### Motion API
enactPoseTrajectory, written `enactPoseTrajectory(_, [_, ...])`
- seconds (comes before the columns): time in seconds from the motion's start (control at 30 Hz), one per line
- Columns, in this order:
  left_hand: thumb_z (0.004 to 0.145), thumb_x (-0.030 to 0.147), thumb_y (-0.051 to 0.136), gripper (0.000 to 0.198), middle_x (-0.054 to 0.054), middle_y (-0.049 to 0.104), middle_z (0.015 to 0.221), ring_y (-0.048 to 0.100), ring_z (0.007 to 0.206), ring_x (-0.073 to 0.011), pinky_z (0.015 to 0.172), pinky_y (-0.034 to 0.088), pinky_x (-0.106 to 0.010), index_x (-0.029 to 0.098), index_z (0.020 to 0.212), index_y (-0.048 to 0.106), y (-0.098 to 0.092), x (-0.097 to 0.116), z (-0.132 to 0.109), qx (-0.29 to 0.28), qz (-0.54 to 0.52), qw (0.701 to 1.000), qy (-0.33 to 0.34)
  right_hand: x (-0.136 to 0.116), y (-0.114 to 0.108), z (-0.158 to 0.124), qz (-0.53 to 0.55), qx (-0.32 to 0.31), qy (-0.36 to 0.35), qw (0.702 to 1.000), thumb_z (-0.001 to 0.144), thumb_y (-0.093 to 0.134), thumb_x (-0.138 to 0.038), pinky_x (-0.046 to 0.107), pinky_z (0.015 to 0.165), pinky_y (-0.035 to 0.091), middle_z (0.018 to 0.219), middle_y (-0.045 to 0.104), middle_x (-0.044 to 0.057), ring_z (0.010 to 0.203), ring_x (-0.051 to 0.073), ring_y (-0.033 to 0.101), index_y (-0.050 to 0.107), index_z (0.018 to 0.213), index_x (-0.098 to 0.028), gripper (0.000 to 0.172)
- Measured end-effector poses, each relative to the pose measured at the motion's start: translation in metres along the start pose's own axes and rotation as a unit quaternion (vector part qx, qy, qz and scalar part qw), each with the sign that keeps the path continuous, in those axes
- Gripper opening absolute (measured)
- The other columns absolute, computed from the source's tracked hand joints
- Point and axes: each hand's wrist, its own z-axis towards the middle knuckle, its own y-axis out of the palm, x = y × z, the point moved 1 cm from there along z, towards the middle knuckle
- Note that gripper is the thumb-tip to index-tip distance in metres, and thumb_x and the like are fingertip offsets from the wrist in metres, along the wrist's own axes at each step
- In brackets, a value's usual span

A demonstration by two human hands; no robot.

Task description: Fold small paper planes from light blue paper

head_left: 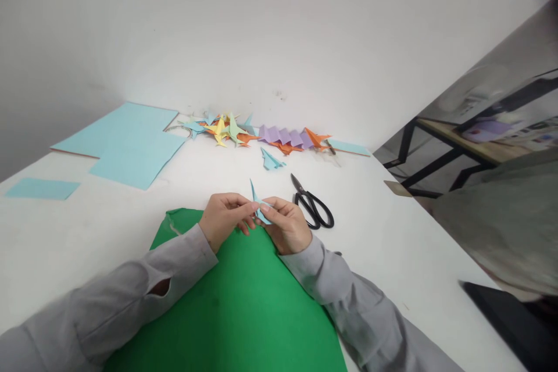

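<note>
Between my two hands is a small folded light-blue paper figure (pixel 264 216), a thin pointed part of it sticking up. My left hand (pixel 229 215) pinches its left side between thumb and fingers. Round its right side, the thumb and fingers of my right hand (pixel 288 224) are closed. The fingers partly hide the figure's body. Below both hands spreads a green sheet (pixel 244 296). A pair of black-handled scissors (pixel 313 203) lies just right of my right hand, blades pointing away. Beyond the hands rests another folded blue paper figure (pixel 272 160).
Along the wall lie several folded paper figures (pixel 224 129) in yellow, green, blue and orange, beside a pleated purple paper (pixel 285 136). Large blue sheets (pixel 131 139) and a small blue piece (pixel 42 188) are at left. A dark flat object (pixel 501 314) sits at the right edge.
</note>
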Motion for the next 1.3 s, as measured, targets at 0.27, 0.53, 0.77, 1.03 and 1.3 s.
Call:
enactPoseTrajectory(0.27, [0.054,0.034,0.073,0.027,-0.001,0.058,0.046,0.052,0.038,-0.0097,0.034,0.042,-0.020,0.010,0.055,0.060,-0.0043,0.0008,0.0030,-0.025,0.028,0.999,-0.020,0.0026,-0.0016,0.0006,-0.024,-0.001,-0.019,1.000,0.054,0.077,-0.029,0.022,0.050,0.038,0.052,0.063,-0.002,0.047,0.008,0.052,0.064,0.062,-0.017,0.020])
enactPoseTrajectory(0.53, [0.061,0.043,0.067,0.033,0.000,0.054,0.040,0.050,0.035,-0.0091,0.034,0.042,-0.020,0.011,0.058,0.061,-0.0007,0.0040,0.0010,-0.029,0.078,0.996,0.009,0.0064,-0.0044,0.0034,-0.041,0.049,-0.049,0.997,0.052,0.078,-0.032,0.024,0.049,0.037,0.052,0.061,-0.004,0.048,0.010,0.050,0.064,0.065,-0.019,0.023])
enactPoseTrajectory(0.77, [0.057,0.041,0.070,0.032,0.001,0.055,0.040,0.050,0.034,-0.0086,0.034,0.042,-0.019,0.012,0.053,0.059,0.0017,0.0072,-0.0013,-0.030,0.068,0.997,0.029,0.0033,-0.0019,0.0021,-0.035,0.029,-0.032,0.998,0.052,0.077,-0.033,0.025,0.050,0.038,0.054,0.061,-0.003,0.050,0.011,0.050,0.066,0.063,-0.019,0.021])
enactPoseTrajectory(1.03, [0.064,0.032,0.066,0.025,0.001,0.053,0.037,0.047,0.030,-0.0089,0.033,0.040,-0.021,0.012,0.054,0.056,0.0016,0.0048,-0.0043,-0.035,0.131,0.989,0.053,0.0047,-0.0049,0.0029,-0.102,0.029,-0.051,0.993,0.059,0.073,-0.033,0.023,0.050,0.034,0.053,0.057,-0.004,0.049,0.008,0.046,0.064,0.062,-0.018,0.018])
enactPoseTrajectory(1.3, [0.062,0.029,0.067,0.019,0.001,0.056,0.046,0.053,0.041,-0.0107,0.042,0.044,-0.022,0.013,0.062,0.058,-0.0044,0.0083,-0.0009,-0.058,0.143,0.985,0.070,0.0017,-0.0083,0.0039,-0.154,0.027,-0.078,0.985,0.058,0.073,-0.033,0.022,0.045,0.029,0.047,0.052,-0.006,0.044,0.007,0.039,0.061,0.061,-0.018,0.020])
